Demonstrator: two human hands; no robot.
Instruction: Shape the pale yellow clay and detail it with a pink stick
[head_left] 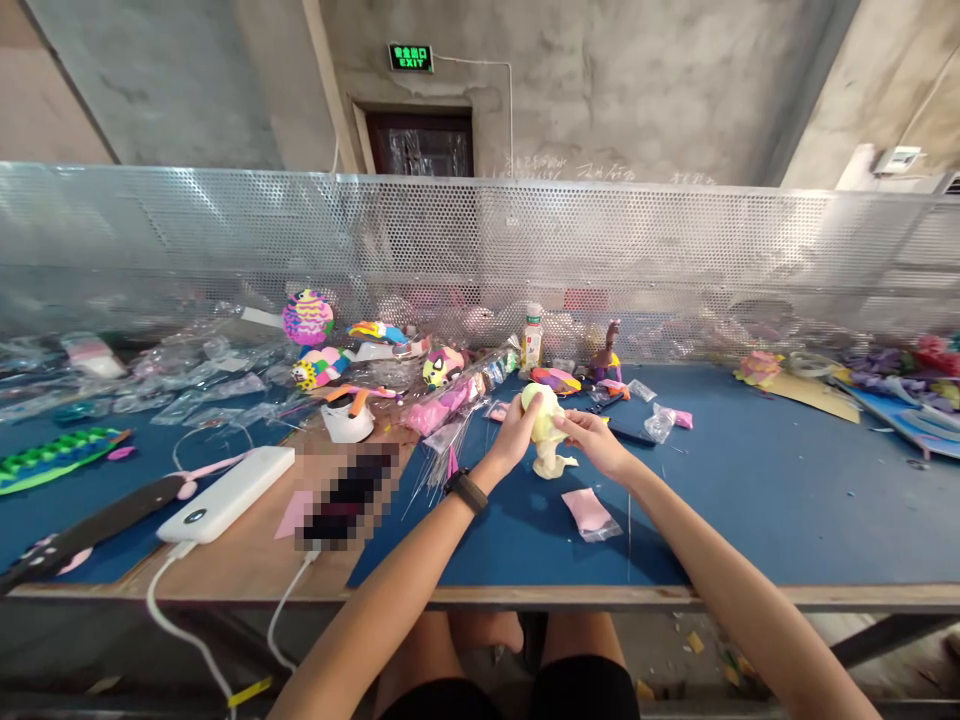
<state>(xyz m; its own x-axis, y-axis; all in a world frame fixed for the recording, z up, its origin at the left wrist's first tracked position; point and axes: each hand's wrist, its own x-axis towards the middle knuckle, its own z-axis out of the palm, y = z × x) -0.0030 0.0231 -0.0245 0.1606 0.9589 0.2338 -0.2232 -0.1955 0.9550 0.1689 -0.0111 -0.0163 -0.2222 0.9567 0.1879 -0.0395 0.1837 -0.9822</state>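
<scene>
We held a pale yellow clay figure [546, 432] between both hands, above the blue tabletop [750, 500]. Our left hand [517, 432] wrapped the figure's round upper part from the left, fingers closed around it. Our right hand [596, 440] pinched the figure's middle from the right, thumb and fingers closed on the clay. The two hands met across the figure, and its flared base hung just below them, close to the tabletop; whether it touched, we could not tell.

Just below and right of the figure lay a pink packet [590, 513] in clear wrap. Behind the figure stood a small white bottle [532, 337] and a brown animal model [609, 352], both near a perforated metal screen [675, 250] that closed off the far edge. Left of the figure, bundles of thin wires [442, 440] fanned out, and further left lay a white power bank [229, 493] on a brown board [247, 560], with colourful craft shapes [322, 365] behind it.

Right of the figure the tabletop ran open and mostly bare, up to paper flowers [759, 367] well apart. The near edge lay close below our forearms.
</scene>
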